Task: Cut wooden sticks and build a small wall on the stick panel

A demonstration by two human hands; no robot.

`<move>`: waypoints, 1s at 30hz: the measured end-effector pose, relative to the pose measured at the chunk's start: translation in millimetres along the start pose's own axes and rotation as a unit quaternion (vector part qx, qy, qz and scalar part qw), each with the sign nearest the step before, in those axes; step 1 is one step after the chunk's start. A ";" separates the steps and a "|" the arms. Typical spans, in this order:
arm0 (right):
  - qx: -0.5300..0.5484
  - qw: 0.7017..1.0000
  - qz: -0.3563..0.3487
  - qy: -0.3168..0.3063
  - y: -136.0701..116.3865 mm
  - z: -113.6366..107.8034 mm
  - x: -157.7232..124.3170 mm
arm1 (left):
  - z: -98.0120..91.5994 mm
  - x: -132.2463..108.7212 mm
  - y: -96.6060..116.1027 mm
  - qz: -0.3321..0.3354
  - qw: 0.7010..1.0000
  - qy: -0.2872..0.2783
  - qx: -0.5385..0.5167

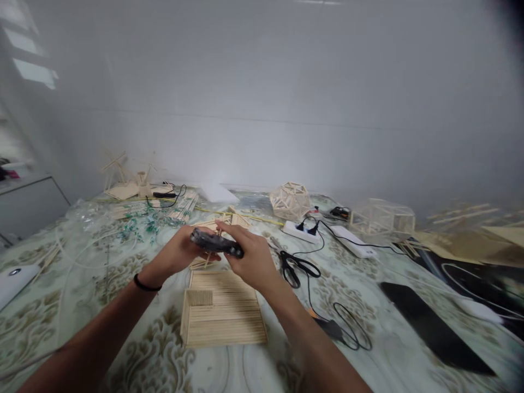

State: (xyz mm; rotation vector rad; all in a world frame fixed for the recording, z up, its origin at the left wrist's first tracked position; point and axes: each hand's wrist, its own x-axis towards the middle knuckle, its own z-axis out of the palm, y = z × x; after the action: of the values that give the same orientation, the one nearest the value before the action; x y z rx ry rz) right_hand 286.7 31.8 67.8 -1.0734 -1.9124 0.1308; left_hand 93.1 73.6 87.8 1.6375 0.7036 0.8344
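Head view, looking down past both forearms at a patterned counter (155, 352). Holding a dark tool (216, 243) crosswise between left hand (180, 252) and right hand (256, 259). Gripping its 3 o'clock end with right fingers (235, 230), curled, index reaching over the 12 o'clock side. Left fingers bent close in behind its 9 o'clock end, partly covered by it; cannot tell whether clamped on it or on something behind. Black band (147, 284) on left wrist.

Counting hours from the tool: at 6, just below the hands, a panel of lined-up wooden sticks (227, 308), with a low wall at its 9 o'clock side. Just before 3, white power strip (297, 231), black plugs in. Just past 3, black scissors (291, 262), near right hand. Between 3 and 4, farther out, dark flat slab (436, 327). At 2, faceted stick ball (290, 201). At 12, white sheet (219, 192). At 10, stick model (121, 190). Between 9 and 10, scattered green bits (141, 226), with clear plastic (87, 215) beyond.
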 end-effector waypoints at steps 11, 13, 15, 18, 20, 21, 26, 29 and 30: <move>0.239 0.948 0.186 0.100 -0.2 -2.9 5.0 | -0.3 -0.7 -0.6 -0.035 0.989 -0.046 0.136; 0.257 0.942 0.198 0.091 0.2 -1.4 5.7 | -0.7 -0.4 -3.8 -0.030 0.991 -0.051 0.123; 0.268 0.938 0.203 0.082 0.6 -0.6 6.5 | -0.5 -0.1 -6.0 -0.028 0.992 -0.055 0.108; 0.275 0.936 0.205 0.073 1.9 -0.5 7.1 | 0.9 0.0 -6.3 -0.038 0.995 -0.049 0.079; 0.273 0.938 0.205 0.068 2.7 -1.0 6.9 | 1.9 0.0 -5.8 -0.040 0.996 -0.043 0.066; 0.268 0.939 0.204 0.065 2.8 -1.4 6.6 | 2.2 0.1 -5.8 -0.039 0.996 -0.041 0.065; 0.238 0.950 0.191 0.061 -0.9 -3.3 6.4 | 1.1 1.5 -9.2 -0.047 0.994 -0.051 0.088; 0.253 0.941 0.210 0.076 -4.1 -4.6 8.3 | 0.7 2.0 -12.6 -0.070 0.991 -0.093 0.069; 0.265 0.935 0.222 0.083 -4.6 -4.8 9.1 | 0.9 2.0 -13.6 -0.075 0.990 -0.106 0.058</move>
State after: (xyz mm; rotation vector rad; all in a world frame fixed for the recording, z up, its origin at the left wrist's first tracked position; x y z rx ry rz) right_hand 285.5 34.0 78.8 -1.0745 -1.3394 0.7434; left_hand 94.7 77.5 74.7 1.7239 0.7242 0.5111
